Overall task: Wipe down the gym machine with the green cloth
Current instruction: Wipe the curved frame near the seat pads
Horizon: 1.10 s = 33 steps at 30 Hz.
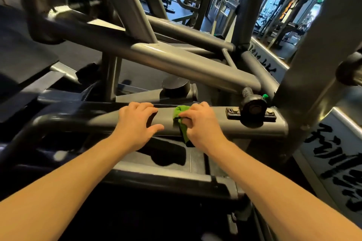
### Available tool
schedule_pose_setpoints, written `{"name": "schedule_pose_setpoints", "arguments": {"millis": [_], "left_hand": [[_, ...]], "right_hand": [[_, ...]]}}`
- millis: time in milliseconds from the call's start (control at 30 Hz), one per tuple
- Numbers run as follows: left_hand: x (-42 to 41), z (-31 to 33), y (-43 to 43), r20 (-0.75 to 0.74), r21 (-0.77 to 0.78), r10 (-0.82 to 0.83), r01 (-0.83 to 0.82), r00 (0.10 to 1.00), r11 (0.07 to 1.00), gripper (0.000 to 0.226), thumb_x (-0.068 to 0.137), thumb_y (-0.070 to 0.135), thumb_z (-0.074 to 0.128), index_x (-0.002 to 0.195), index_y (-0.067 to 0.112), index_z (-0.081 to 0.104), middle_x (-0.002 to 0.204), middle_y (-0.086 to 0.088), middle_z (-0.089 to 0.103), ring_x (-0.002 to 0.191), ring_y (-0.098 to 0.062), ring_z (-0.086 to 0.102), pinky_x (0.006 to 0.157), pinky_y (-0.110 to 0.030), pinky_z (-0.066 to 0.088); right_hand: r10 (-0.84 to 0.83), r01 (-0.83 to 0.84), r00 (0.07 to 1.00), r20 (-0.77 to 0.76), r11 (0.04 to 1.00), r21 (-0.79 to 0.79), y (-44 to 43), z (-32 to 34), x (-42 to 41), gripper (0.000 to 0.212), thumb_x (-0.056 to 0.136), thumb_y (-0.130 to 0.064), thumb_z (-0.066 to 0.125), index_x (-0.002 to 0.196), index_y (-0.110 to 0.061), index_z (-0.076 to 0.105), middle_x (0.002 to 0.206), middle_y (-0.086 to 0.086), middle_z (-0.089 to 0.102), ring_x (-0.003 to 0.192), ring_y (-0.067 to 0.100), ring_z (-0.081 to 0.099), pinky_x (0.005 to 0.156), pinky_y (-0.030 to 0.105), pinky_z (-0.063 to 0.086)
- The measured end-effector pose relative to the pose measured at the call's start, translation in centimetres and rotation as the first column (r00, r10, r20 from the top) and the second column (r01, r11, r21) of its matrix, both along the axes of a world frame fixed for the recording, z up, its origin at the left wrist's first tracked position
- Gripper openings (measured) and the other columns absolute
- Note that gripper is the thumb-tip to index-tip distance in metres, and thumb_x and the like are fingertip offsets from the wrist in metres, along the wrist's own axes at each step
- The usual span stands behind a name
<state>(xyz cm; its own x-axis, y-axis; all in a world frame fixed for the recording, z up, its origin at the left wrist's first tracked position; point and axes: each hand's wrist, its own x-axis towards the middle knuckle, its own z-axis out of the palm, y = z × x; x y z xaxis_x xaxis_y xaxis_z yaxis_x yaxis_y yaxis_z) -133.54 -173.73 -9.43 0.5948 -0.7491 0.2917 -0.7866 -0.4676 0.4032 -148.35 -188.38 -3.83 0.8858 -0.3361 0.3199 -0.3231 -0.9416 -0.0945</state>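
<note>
Right hand [203, 123] grips green cloth [181, 121] on grey frame bar [215, 125]; left hand [135, 121] rests flat beside it.

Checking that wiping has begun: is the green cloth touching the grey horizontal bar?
Touching. The head view shows the right hand gripping the green cloth against the grey bar, with the cloth draped over the bar's top and front.

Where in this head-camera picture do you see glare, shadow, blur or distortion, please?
Head view: glare streaks the upper grey tube; the left hand and right hand, which holds the green cloth, cast a dark shadow on the floor plate below the bar; the background gym is blurred; wide-angle distortion bends the frame posts at the edges.
</note>
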Motion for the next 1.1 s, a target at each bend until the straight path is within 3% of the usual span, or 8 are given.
{"name": "schedule_pose_setpoints", "arguments": {"millis": [100,233,467,567,800,967,1033,1100], "left_hand": [[0.3,-0.3,0.1,0.018,0.0,-0.006,0.006,1.0,1.0,0.064,0.093,0.064,0.057,0.148,0.033,0.048,0.153,0.01,0.045,0.14,-0.018,0.037,0.115,-0.046,0.028],[0.7,-0.6,-0.1,0.038,0.006,-0.014,0.013,0.999,1.0,0.064,0.091,0.067,0.056,0.146,0.034,0.05,0.151,0.01,0.048,0.138,-0.02,0.04,0.113,-0.046,0.03],[0.5,-0.9,0.1,0.019,-0.022,0.0,0.0,1.0,1.0,0.063,0.092,0.064,0.057,0.146,0.033,0.051,0.151,0.01,0.048,0.14,-0.018,0.038,0.115,-0.045,0.029],[0.3,-1.0,0.1,0.012,-0.031,-0.004,0.004,1.0,1.0,0.063,0.093,0.063,0.056,0.147,0.033,0.05,0.152,0.009,0.047,0.14,-0.018,0.037,0.116,-0.046,0.028],[0.4,-0.5,0.1,0.029,0.023,-0.005,0.005,1.0,1.0,0.063,0.093,0.065,0.054,0.148,0.033,0.048,0.154,0.009,0.046,0.141,-0.02,0.038,0.116,-0.048,0.028],[0.5,-0.1,0.0,0.012,0.038,-0.001,0.0,1.0,0.999,0.062,0.093,0.064,0.057,0.147,0.034,0.048,0.153,0.009,0.045,0.141,-0.02,0.037,0.115,-0.047,0.029],[0.6,-0.1,0.1,-0.005,0.04,-0.009,0.009,1.0,0.999,0.063,0.092,0.063,0.058,0.147,0.035,0.047,0.154,0.009,0.045,0.141,-0.021,0.037,0.114,-0.048,0.03],[0.7,0.1,0.2,-0.017,0.05,-0.024,0.025,1.0,0.998,0.063,0.092,0.062,0.059,0.148,0.035,0.046,0.154,0.009,0.044,0.141,-0.021,0.037,0.114,-0.047,0.03]], "right_hand": [[-0.123,0.125,0.992,0.028,0.987,-0.102,-3.8,1.4,-2.0,0.022,0.085,-0.016,0.064,0.098,-0.016,0.081,0.09,0.009,0.069,0.089,0.035,0.055,0.075,0.044,0.046],[-0.302,0.292,0.953,-0.03,0.939,-0.18,-4.8,2.7,-3.1,0.021,0.087,-0.015,0.066,0.104,-0.012,0.078,0.098,0.011,0.068,0.093,0.031,0.053,0.079,0.04,0.043],[-0.078,0.075,0.996,-0.049,0.995,-0.066,2.0,0.2,2.1,0.029,0.095,-0.023,0.062,0.123,-0.019,0.071,0.114,0.003,0.063,0.106,0.024,0.048,0.092,0.036,0.043],[-0.133,0.126,0.988,-0.076,0.988,-0.085,-1.0,1.4,0.2,0.027,0.096,-0.024,0.059,0.118,-0.019,0.074,0.11,0.006,0.066,0.104,0.028,0.052,0.088,0.042,0.043],[-0.351,0.327,0.936,-0.04,0.903,-0.28,-4.3,2.3,-1.3,0.025,0.085,-0.019,0.064,0.106,-0.018,0.076,0.101,0.005,0.069,0.098,0.03,0.054,0.074,0.036,0.032],[-0.11,0.109,0.994,-0.012,0.993,-0.044,0.6,-0.3,2.5,0.022,0.094,-0.02,0.065,0.114,-0.019,0.075,0.105,0.002,0.071,0.1,0.025,0.052,0.088,0.04,0.044],[-0.046,0.043,0.998,-0.045,0.996,-0.078,-0.2,0.1,1.8,0.023,0.1,-0.027,0.059,0.116,-0.021,0.074,0.105,0.001,0.071,0.101,0.025,0.052,0.088,0.042,0.043],[-0.122,0.102,0.987,-0.103,0.977,-0.186,-2.8,1.3,0.6,0.023,0.1,-0.032,0.056,0.114,-0.026,0.074,0.106,0.001,0.071,0.106,0.027,0.053,0.088,0.041,0.04]]}}
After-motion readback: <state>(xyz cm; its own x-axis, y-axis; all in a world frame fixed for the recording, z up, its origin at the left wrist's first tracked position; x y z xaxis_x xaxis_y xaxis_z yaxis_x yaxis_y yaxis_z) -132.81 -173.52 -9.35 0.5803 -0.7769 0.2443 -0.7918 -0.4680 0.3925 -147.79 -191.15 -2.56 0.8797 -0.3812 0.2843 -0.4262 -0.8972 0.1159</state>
